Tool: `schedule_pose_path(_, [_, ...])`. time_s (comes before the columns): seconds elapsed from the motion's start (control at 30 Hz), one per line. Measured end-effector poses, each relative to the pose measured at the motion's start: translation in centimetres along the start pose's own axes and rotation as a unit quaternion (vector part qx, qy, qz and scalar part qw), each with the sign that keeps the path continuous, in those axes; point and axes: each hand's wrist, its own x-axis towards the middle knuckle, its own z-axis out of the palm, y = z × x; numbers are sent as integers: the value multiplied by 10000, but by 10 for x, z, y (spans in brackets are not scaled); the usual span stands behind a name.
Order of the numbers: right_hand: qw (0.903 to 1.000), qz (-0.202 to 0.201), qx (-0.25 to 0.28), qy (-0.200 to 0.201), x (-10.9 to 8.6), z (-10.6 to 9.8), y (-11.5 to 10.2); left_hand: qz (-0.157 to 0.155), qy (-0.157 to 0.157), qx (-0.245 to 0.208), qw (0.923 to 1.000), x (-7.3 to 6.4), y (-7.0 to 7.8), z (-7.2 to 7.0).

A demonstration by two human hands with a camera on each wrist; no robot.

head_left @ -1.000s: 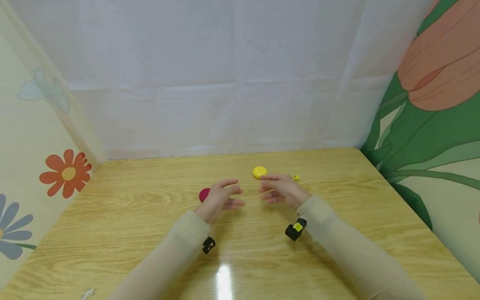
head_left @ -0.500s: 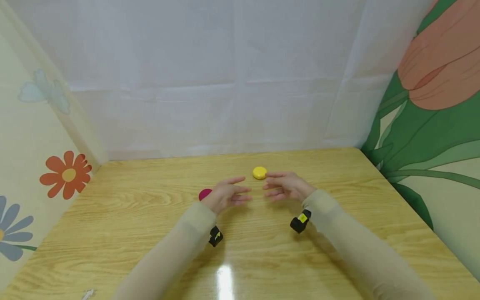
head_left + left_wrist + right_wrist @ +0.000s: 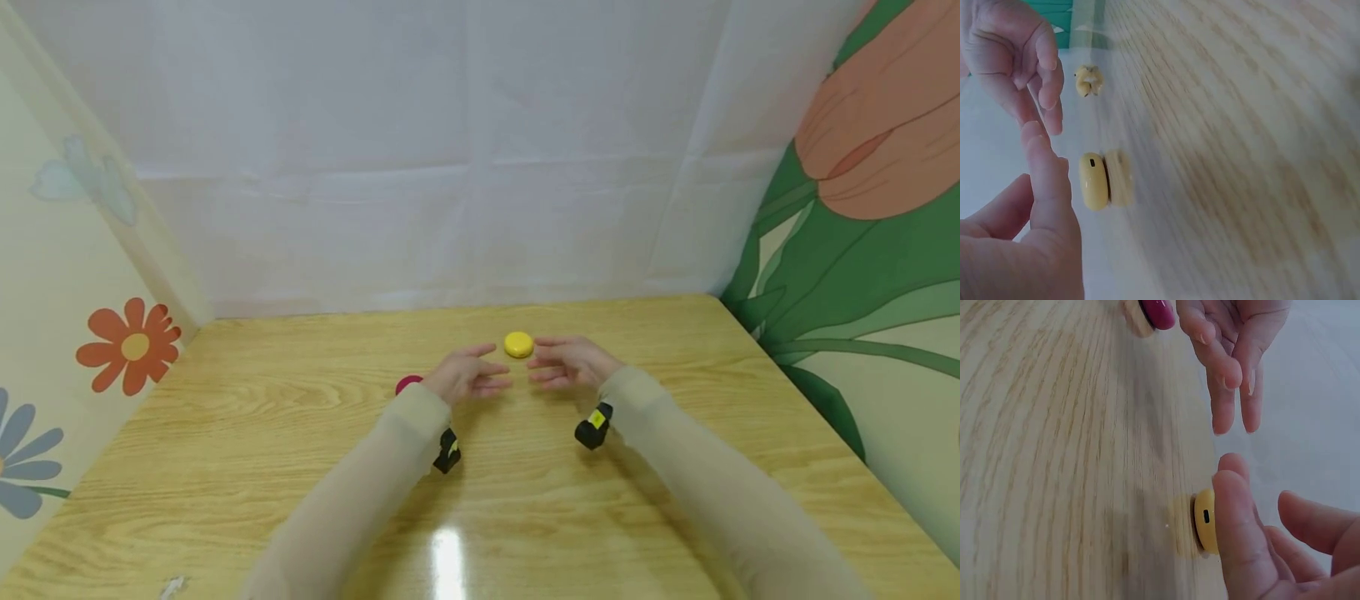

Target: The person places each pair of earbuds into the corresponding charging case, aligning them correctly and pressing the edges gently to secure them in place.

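Note:
A round, glossy yellow case [image 3: 518,344] with a small dark slot in its side lies toward the back of the table. My left hand [image 3: 472,373] hovers to its near left, fingers loosely extended, holding nothing. On the other side, my right hand [image 3: 573,364] has its index fingertip close to the case's right edge, fingers also relaxed. Behind my left wrist a magenta disc-like case [image 3: 408,382] is partly covered; the right wrist view shows its rounded side. A small yellow curled object [image 3: 1089,80] appears in the left wrist view, hidden by my right hand in the head view.
The wood-grain table [image 3: 300,467] ends at a white cloth backdrop [image 3: 337,167]. Painted flower panels stand at the left [image 3: 45,275] and right [image 3: 862,267]. A small whitish mark [image 3: 172,587] shows near the front left.
Both hands have moved forward, the left also to the right, closer to the yellow case. The small yellow object beside my right hand has become hidden in the head view.

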Motion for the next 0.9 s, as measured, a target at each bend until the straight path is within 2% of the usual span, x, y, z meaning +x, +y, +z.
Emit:
schedule_pose_path(0.27, [9998, -8, 158, 75, 12, 7, 0, -211, 279, -503, 9981, 16, 4, 3])
schedule_pose_path(0.43, [9994, -22, 348, 88, 11, 10, -3, -293, 287, -657, 9970, 24, 5, 4])
schedule_pose_path(0.5, [9992, 16, 346, 187, 13, 10, -3, -309, 296, -713, 9965, 27, 6, 6])
schedule_pose_path(0.63, [9982, 36, 364, 481, 32, 5, 4, -320, 306, -896, 9950, 26, 9, 11])
schedule_pose_path(0.73, [9975, 8, 498, 498, 46, 0, 8, -271, 381, -912, 9947, 25, 12, 14])
schedule_pose_path(0.9, [9955, 92, 284, 902, 50, 9, 10, -138, 404, -733, 9964, 38, 9, 15])
